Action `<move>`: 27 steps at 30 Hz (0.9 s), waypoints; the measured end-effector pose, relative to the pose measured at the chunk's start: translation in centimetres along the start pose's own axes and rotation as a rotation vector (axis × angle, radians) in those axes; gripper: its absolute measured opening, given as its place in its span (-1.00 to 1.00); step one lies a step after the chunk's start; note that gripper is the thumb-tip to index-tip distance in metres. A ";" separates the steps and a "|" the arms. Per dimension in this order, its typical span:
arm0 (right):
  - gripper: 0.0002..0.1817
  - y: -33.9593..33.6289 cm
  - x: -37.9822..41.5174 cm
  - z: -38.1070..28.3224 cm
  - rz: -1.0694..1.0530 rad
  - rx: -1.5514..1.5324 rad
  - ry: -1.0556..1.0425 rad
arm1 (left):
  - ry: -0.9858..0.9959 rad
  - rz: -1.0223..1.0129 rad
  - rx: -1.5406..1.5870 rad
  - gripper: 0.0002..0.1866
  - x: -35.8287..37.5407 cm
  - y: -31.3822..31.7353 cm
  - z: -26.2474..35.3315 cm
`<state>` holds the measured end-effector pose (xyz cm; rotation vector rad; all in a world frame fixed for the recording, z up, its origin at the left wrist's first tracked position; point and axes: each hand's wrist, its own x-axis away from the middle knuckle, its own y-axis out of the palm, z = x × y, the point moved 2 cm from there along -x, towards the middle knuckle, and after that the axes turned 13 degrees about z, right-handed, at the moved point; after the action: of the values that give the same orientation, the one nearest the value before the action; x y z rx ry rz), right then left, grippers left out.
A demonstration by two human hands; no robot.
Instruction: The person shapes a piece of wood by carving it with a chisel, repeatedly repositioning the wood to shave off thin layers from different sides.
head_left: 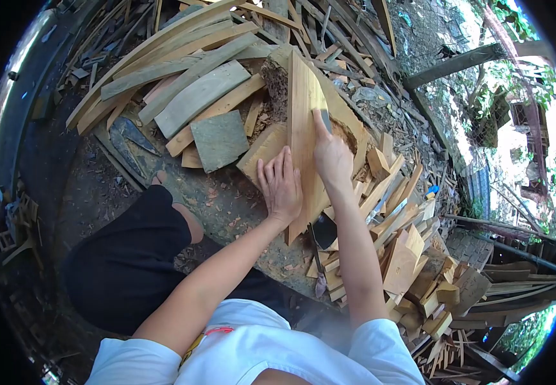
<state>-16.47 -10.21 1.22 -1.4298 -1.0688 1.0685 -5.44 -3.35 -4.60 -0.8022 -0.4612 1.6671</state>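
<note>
A long light-brown board (pixel 302 122) lies on a rough wooden block (pixel 277 83), its narrow end toward my body. My left hand (pixel 282 186) rests against the board's left side, its fingers spread over the edge. On the right side, my right hand (pixel 333 157) is closed round a dark flat tool (pixel 326 120), with the index finger stretched along the board's face. Most of the tool is hidden by the hand. Left of the block lies a square grey-green slab (pixel 219 141).
Curved planks (pixel 201 86) are stacked at the upper left. Cut wood pieces (pixel 406 256) pile up at the right. A dark blade-like tool (pixel 322 230) stands below the board. A blue-black forked object (pixel 132 144) lies left, near my knee.
</note>
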 end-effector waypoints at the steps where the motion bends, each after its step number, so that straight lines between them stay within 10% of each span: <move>1: -0.33 -0.2 1.9 0.3 0.007 0.008 -0.015 | 0.002 0.000 -0.005 -0.43 0.0 0.0 -0.1; 27: -0.32 -0.5 3.4 -0.8 -0.047 0.074 -0.088 | -0.001 0.008 0.019 -0.46 0.1 -0.2 -0.1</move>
<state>-14.97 -7.04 1.55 -1.3033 -1.1085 1.1348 -5.17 -3.26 -4.54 -0.7902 -0.4430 1.6774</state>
